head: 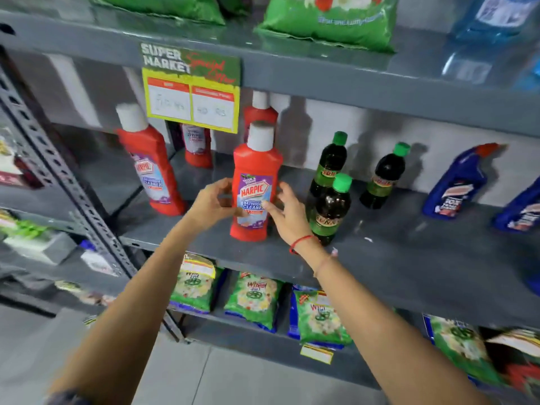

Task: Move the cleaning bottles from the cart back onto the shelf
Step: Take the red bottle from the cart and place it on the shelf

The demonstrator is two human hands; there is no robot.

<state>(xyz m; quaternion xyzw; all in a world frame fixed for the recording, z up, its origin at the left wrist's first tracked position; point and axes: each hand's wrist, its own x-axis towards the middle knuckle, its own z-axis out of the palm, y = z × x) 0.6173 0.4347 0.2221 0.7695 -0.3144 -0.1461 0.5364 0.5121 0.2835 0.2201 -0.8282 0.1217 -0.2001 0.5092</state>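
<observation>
A red Harpic bottle (257, 171) with a white cap stands upright near the front edge of the grey middle shelf (380, 252). My left hand (214, 204) touches its left side with thumb and curled fingers. My right hand (285, 211) holds its right side, fingertips on the label. Another red Harpic bottle (153, 168) leans to the left on the same shelf. Two more red bottles (197, 144) stand behind, partly hidden by a price sign. The cart is out of view.
Three dark bottles with green caps (330, 209) stand just right of my right hand. Blue bottles (458, 185) lean at the far right. A yellow-green offer sign (191, 86) hangs from the upper shelf. Green detergent packets (254, 299) fill the shelf below.
</observation>
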